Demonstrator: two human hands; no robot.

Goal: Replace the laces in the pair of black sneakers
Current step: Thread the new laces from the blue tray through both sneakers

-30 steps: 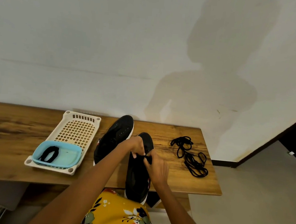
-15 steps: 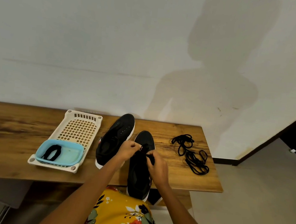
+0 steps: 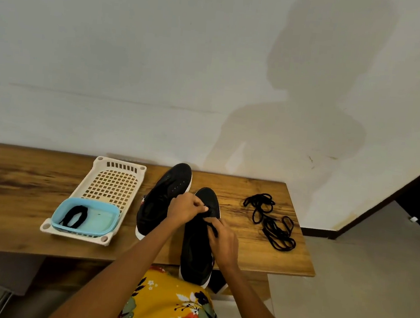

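Two black sneakers with white soles lie on the wooden table (image 3: 17, 232). The right sneaker (image 3: 195, 255) points away from me, its heel hanging over the front edge. The left sneaker (image 3: 164, 198) lies beside it, angled left. Over the right sneaker's eyelets, my left hand (image 3: 186, 209) pinches a black lace (image 3: 210, 226). My right hand (image 3: 223, 239) grips the same lace a little nearer to me. A loose heap of black laces (image 3: 271, 221) lies on the table to the right. Another coiled black lace (image 3: 75, 216) sits in a light blue tub (image 3: 106, 216).
The blue tub stands in the near end of a cream perforated tray (image 3: 111, 182) left of the sneakers. A white wall rises just behind the table. The table's right end lies past the lace heap, with tiled floor (image 3: 358, 288) beyond. My yellow floral clothing (image 3: 171, 306) shows below.
My left hand has moved up toward the sneaker's toe end and my right hand has slid slightly nearer, drawing the lace out between them. The view has shifted a little.
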